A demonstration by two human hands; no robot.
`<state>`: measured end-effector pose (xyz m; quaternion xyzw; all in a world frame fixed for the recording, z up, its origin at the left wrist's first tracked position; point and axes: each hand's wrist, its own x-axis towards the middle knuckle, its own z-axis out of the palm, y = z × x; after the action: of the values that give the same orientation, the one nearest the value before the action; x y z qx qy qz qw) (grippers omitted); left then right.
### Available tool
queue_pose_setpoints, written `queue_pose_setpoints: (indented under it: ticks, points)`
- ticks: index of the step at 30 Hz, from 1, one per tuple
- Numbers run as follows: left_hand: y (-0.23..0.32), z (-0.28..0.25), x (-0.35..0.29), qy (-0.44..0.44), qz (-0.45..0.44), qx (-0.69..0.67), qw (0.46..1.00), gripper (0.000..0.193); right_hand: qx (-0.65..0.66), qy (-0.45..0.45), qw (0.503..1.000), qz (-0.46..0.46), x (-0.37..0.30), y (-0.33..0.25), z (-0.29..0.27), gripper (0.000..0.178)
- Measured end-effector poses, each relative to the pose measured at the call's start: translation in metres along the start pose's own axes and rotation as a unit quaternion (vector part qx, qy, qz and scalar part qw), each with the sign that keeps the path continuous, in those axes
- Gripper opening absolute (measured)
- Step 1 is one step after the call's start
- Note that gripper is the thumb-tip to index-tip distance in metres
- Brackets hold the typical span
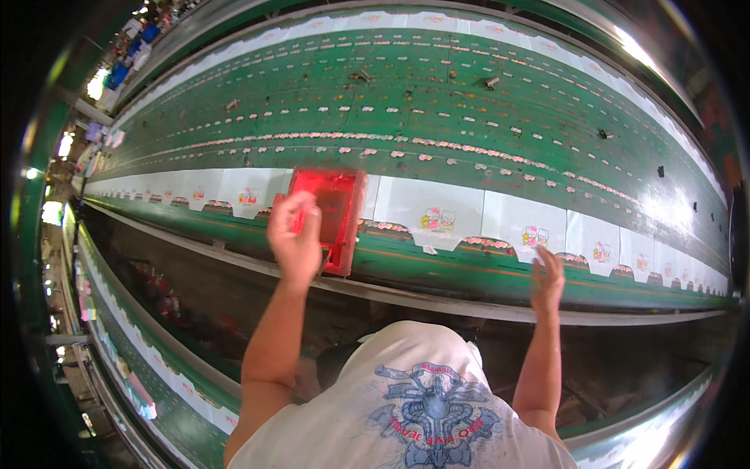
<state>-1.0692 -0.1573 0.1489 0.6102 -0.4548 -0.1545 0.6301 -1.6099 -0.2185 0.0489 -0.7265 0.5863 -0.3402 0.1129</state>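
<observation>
A red screen-printing frame (353, 223) lies across the near row of white cut fabric pieces on the long green table. In front of its left part is my left hand (296, 242), fingers curled and blurred; whether it grips the frame or something inside it cannot be made out. My right hand (548, 277) is over the near table edge, fingers stretched out and nothing visible in them. Just beyond its fingertips is a white piece with a small colourful cartoon print (534, 235). A similar printed piece (439, 220) lies between the frame and that hand.
The green table (437, 94) carries lines of small printed marks, with a few dark clips on it. More white pieces (492, 30) line its far edge. A metal rail (437, 305) runs along the near side. Another green table (187, 422) stands behind me at the left.
</observation>
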Motion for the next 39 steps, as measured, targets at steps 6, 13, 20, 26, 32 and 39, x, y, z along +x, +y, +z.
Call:
queue_pose_setpoints:
  ticks: [6,13,20,26,32,39]
  points:
    - [-0.136,-0.137,0.036,0.020,-0.120,0.165,0.979,0.063,-0.080,-0.136,0.986,-0.054,-0.024,-0.111,0.078,0.024]
    - [-0.196,-0.163,0.030,-0.109,-0.138,0.090,0.980,0.074,-0.092,-0.182,0.977,0.061,-0.017,-0.193,0.149,0.030]
    - [-0.192,-0.154,0.017,-0.116,-0.149,0.045,0.981,0.090,-0.108,-0.230,0.962,0.099,-0.016,-0.214,0.163,0.018]
    - [-0.188,-0.144,0.018,-0.090,-0.168,0.019,0.981,0.088,-0.080,-0.152,0.974,0.147,-0.072,-0.203,0.072,0.010]
    - [-0.175,-0.133,0.015,-0.064,-0.160,-0.069,0.983,0.085,-0.302,-0.266,0.879,0.256,-0.189,-0.135,-0.023,0.027]
    - [-0.123,-0.085,0.001,-0.053,-0.160,-0.113,0.979,0.088,-0.244,-0.327,0.838,0.364,-0.270,-0.131,-0.042,0.059]
